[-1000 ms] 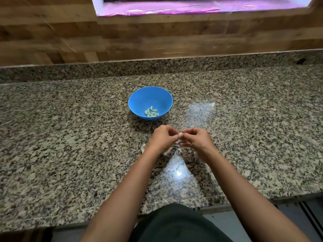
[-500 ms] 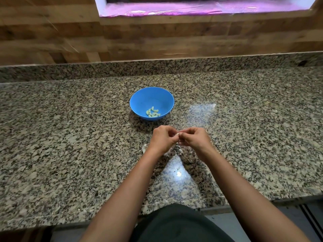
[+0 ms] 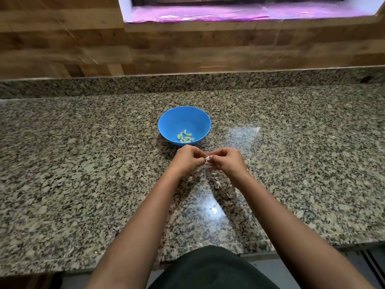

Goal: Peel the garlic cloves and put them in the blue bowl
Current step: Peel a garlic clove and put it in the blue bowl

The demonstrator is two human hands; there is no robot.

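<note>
Garlic clove: a small white garlic clove [image 3: 207, 157] is held up between the two hands. It is above the desk and just in front of the bowl.
Left hand: the left hand [image 3: 186, 159] has its fingers curled in. Its fingertips pinch the left side of the clove.
Right hand: the right hand [image 3: 227, 161] has curled fingers too. It pinches the right side of the clove, so both hands meet there.
Blue bowl: the blue bowl [image 3: 166, 119] sits upright on the desk, just past the hands and a little to the left.
Peeled cloves: a small pile of peeled cloves [image 3: 185, 137] lies in the bottom of the bowl, on the near side. They look pale green.
Skin bits: thin, pale skin bits [image 3: 215, 180] lie on the desk under the hands and just behind them. They are too small to count.
Desk: the desk [image 3: 83, 163] is shiny stone with grey, black and tan specks. A bright spot of light [image 3: 213, 210] shines on it between the arms.
Wall: a brown wood wall [image 3: 187, 49] stands behind the desk. A shiny pink sheet [image 3: 229, 13] lies on the ledge at the top.
Person: two bare arms reach in from the bottom, with dark cloth [image 3: 208, 268] between them.
</note>
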